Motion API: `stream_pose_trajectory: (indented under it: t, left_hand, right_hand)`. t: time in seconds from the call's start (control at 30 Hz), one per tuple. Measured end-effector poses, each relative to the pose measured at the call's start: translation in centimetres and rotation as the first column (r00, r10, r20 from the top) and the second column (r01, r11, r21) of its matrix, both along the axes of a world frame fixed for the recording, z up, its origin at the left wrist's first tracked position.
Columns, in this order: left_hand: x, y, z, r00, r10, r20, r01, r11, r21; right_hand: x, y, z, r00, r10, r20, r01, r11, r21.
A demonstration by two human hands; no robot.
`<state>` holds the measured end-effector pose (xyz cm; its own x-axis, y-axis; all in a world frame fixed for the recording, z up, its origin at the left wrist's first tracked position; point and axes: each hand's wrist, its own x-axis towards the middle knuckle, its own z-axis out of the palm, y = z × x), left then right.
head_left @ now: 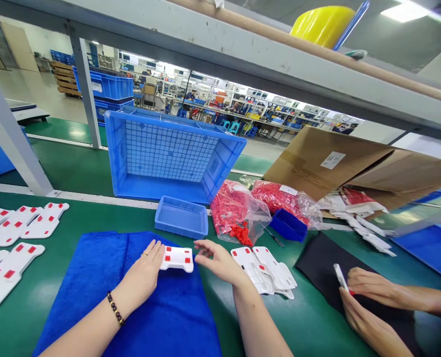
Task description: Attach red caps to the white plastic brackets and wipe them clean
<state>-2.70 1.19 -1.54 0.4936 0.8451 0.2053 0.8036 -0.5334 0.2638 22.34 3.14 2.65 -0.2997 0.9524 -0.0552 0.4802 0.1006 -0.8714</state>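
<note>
On a blue cloth [104, 277] lies a white plastic part with red pads [179, 259]. My left hand [144, 270] grips its left end, the fingers covering that side. Just off the part's right end, my right hand [218, 260] is open, thumb and fingers apart, with nothing visible in it. Right of my right hand, several similar white parts [267, 270] are piled on the green table [302, 312]. More white parts with red pads [10, 272] are laid out at the left.
Behind the cloth stand a small blue tray [181, 215] and a large tilted blue crate [171, 153]. Bags of red pieces [235, 208], a dark blue bin [289, 225] and a cardboard box [317, 158] stand right. A co-worker's hands [369, 297] hold a white part over a black cloth [324, 263].
</note>
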Motion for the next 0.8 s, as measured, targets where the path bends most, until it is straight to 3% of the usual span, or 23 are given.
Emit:
stream_pose_trajectory:
  t: [0.13,0.23,0.43,0.8]
  left_hand:
    - [0.7,-1.2,-0.4,0.993,0.013,-0.118,-0.018,0.999,-0.042]
    - [0.8,-1.9,0.3,0.992,0.013,-0.123,-0.024,0.995,-0.092]
    - [0.7,-2.0,1.7,0.992,0.018,-0.125,-0.039,0.986,-0.165]
    - [0.9,-0.8,1.7,0.997,0.025,-0.069,-0.040,0.975,-0.220]
  right_hand:
    - [-1.1,-1.7,-0.4,0.937,0.169,0.307,-0.187,0.982,0.031]
    - [-2.1,-2.2,-0.7,0.875,0.177,0.451,-0.213,0.977,0.029]
    - [-2.1,-2.1,-0.6,0.855,0.226,0.466,-0.256,0.967,0.001]
    - [-2.9,-2.8,-1.1,0.816,0.068,0.574,-0.206,0.962,0.179]
